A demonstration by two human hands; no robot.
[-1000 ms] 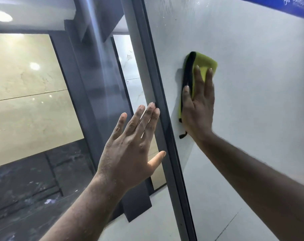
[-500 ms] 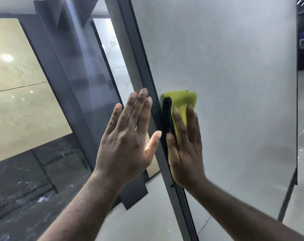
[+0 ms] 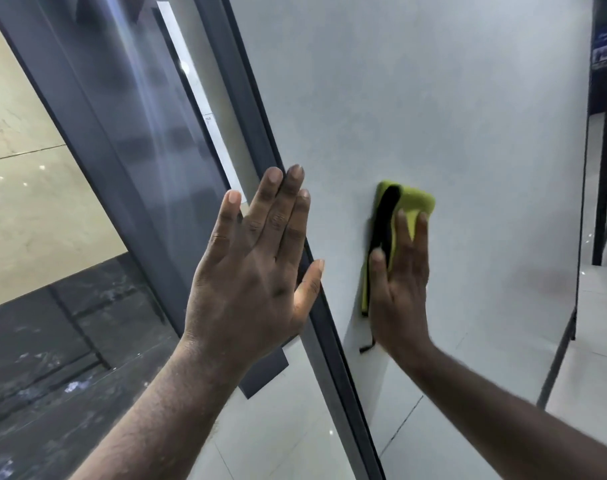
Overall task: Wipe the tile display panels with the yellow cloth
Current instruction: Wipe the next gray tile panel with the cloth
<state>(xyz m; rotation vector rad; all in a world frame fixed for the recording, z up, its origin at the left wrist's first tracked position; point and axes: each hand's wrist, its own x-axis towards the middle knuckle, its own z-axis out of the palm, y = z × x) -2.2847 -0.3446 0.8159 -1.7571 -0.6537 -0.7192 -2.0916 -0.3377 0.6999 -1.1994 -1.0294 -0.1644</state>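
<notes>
A tall pale grey tile display panel (image 3: pixel 433 98) fills the right half of the view, held in a dark metal frame (image 3: pixel 257 140). My right hand (image 3: pixel 399 282) presses a folded yellow cloth (image 3: pixel 416 202) with black trim flat against the panel, fingers straight. The cloth shows above and to the left of the hand. My left hand (image 3: pixel 257 271) is spread flat with straight fingers over the panel's left frame edge, holding nothing.
A second dark glossy panel (image 3: pixel 139 150) stands behind on the left, with beige wall tile (image 3: pixel 25 209) and dark floor tile (image 3: pixel 52 358) beyond it. Pale floor tiles (image 3: pixel 295 438) lie below. The panel's right edge (image 3: pixel 579 237) borders a dark stand.
My right hand slid the cloth down the panel to its left frame, then back right away from the frame. My left hand stayed flat by the frame edge.
</notes>
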